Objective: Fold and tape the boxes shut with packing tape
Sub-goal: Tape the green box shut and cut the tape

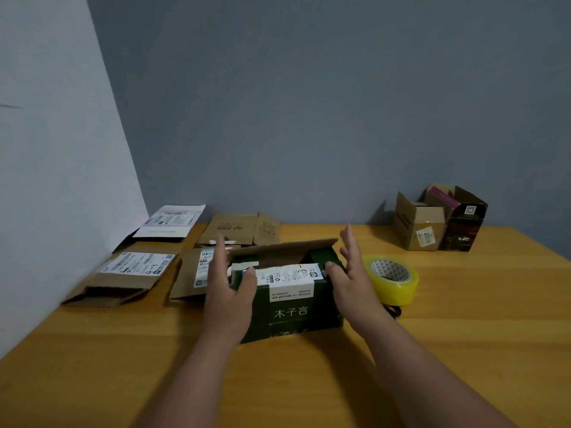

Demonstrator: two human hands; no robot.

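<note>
- The green box point(292, 299) stood on the worktop point(463, 319), straight ahead of the person and near the middle; I take it as the landmark
- Its far flap point(284, 250) stood up, brown inside showing, and the near flap with a white label point(289, 278) lay folded over the top
- The left hand point(230, 291) lay against the box's left end, fingers straight and spread, thumb pressing the near flap's top edge
- The right hand point(349, 273) lay at the box's right end, fingers straight and raised, thumb on the flap's right corner; neither hand was curled round anything
- Judged by look, the box was light, thin card: stiff along its creases, yielding on the faces, with a printed skin that could be a little slick
- Best hold, I judge, was flat palms on the two ends, thumbs keeping the flaps down, since a hard squeeze mid-wall might buckle it
- The tape point(392, 279) lay flat just right of the box, one roll, yellowish and clear; its free end could not be made out
- Counted: one green box in hand
- Four flattened boxes point(129, 279) lay left of and behind the green box, some bearing labels
- Two standing boxes, one brown point(417, 227) and one dark point(463, 230), stood touching well to the right and behind, against the wall point(309, 103)
- A dark thing showed just before the tape; what it was could not be told
</note>
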